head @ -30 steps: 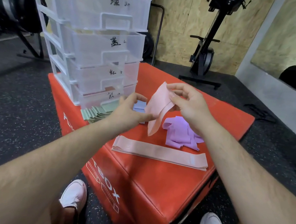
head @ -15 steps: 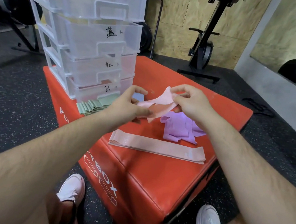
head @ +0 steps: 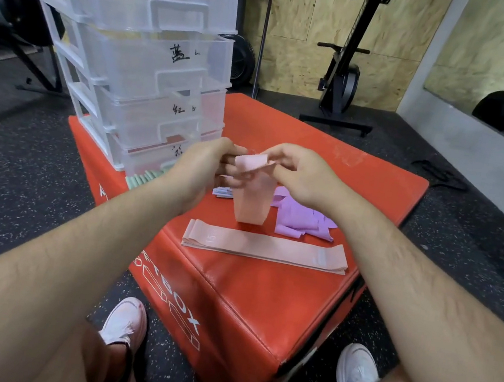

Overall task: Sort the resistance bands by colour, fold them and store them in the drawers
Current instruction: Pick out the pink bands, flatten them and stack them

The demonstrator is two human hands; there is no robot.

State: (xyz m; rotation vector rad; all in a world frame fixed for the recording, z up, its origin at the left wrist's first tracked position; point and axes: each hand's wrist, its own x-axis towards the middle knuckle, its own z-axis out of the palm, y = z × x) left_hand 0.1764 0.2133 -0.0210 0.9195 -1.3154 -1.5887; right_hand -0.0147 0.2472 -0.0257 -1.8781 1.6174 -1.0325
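A person's left hand [head: 202,167] and right hand [head: 301,178] pinch the top of a pink resistance band [head: 250,203] between fingers and thumbs. Its upper end is folded over and the rest hangs down above a red padded box [head: 261,297]. Nearer the person, a flat stack of pink bands [head: 265,246] lies lengthwise on the box. A loose heap of purple bands [head: 301,216] sits below the right hand and blue bands [head: 222,192] show below the left. Green bands [head: 143,178] lie at the foot of a clear drawer unit [head: 153,55] on the box's far left corner.
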